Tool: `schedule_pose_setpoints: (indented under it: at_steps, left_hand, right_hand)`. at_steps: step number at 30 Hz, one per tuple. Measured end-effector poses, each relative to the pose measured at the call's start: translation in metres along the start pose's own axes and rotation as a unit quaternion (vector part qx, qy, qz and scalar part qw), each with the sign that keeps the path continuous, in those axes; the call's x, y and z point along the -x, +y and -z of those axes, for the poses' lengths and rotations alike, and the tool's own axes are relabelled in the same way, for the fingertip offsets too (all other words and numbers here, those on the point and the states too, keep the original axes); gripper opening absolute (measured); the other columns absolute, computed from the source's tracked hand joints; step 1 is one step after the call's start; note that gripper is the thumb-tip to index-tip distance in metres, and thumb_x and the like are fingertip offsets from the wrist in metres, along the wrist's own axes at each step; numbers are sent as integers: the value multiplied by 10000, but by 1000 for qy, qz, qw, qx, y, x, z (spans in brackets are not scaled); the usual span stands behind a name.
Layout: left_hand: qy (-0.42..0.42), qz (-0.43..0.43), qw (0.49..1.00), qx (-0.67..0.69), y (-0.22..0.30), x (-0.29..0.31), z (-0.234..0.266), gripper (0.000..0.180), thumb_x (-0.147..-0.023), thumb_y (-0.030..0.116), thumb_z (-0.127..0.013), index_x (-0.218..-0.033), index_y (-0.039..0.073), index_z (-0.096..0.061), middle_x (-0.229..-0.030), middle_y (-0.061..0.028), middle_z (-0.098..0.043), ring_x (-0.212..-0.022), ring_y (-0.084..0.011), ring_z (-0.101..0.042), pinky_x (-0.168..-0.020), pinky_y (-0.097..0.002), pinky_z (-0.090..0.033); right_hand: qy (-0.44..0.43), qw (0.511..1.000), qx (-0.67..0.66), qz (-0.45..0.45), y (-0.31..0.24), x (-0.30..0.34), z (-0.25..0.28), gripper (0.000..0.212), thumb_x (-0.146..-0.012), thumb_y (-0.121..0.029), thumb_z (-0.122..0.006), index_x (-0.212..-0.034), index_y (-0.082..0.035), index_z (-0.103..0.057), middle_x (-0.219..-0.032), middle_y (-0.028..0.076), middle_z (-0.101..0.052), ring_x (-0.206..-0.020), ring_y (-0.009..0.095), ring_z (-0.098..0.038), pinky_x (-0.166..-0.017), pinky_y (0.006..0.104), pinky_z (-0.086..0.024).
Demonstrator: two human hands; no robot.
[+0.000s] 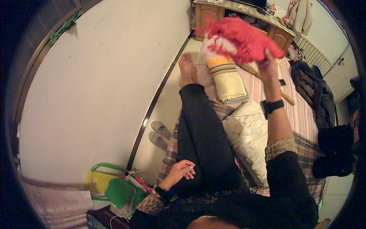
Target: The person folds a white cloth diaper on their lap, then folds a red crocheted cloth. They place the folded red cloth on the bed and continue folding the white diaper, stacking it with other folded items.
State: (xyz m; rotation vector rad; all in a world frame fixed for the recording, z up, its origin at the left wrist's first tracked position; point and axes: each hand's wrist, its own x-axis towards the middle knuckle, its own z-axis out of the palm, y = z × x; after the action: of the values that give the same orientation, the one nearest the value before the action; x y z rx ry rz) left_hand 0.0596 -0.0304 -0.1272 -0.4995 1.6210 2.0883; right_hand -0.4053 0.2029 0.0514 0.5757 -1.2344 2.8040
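My right hand [269, 65], with a dark band on its wrist, is stretched far forward over the bed and grips one end of a bright red fringed scarf [244, 40]. The scarf hangs in the air, bunched and slightly smeared by motion. Below it lies a folded yellow towel [230, 84] with an orange striped end, on top of other folded cloth. Nearer to me is a white quilted bundle [248, 131], beside my leg. My left hand [182, 173] rests by my lap at the left, its fingers loosely bent and holding nothing.
I sit on a bed with a striped sheet [304, 110], legs stretched forward. A rod-like bamboo piece [288, 98] and dark clothes [314, 89] lie on it. Grey slippers [158, 135] sit on the floor by the wall. A green-framed yellow chair [100, 180] holds cloths. A wooden cabinet [209, 17] stands beyond.
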Motion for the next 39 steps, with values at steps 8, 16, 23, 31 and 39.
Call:
schedule_pose_setpoints:
  at_steps: [8,16,23,31,39]
  left_hand:
    - [4,7,1000,2,1,-1,0,258,-987,196,-568,-1170,13,-576,-869,-112,-684,-689,-174,-686,-567,-263,-537]
    - [14,11,1000,8,5,-6,0,221,-980,178,-576,-1133,23,-614,-846,-106,-686,-646,-156,-682,-522,-235,-508]
    - [28,-1,1000,10,2,-6,-1,205,-973,160,-583,-1119,22,-625,-819,-101,-684,-637,-151,-684,-507,-223,-494]
    - [28,-2,999,19,-2,-9,0,206,-969,174,-596,-1099,17,-623,-801,-100,-682,-608,-152,-675,-494,-227,-488]
    - [39,-10,999,5,-4,-9,0,211,-969,200,-600,-1102,38,-627,-786,-93,-680,-591,-141,-660,-492,-225,-479]
  right_hand:
    - [230,925,109,-284,179,108,166,340,-982,-225,-520,-1262,-31,-531,-1187,116,-633,-990,257,-638,-774,410,-565]
    - [247,917,3,-313,163,102,174,256,-987,-201,-523,-1169,-22,-511,-1064,148,-637,-899,304,-660,-760,427,-599]
    - [152,905,37,-397,143,125,150,190,-980,-231,-541,-1071,-67,-519,-977,164,-627,-875,318,-644,-785,455,-562]
    - [44,872,454,-174,0,197,134,423,-966,-268,-584,-1318,-37,-545,-1237,119,-604,-1170,203,-549,-994,337,-431]
    - [-130,578,790,-157,-73,377,134,767,-843,-472,-668,-1448,-71,-422,-1493,226,-384,-1411,408,-298,-1144,529,-214]
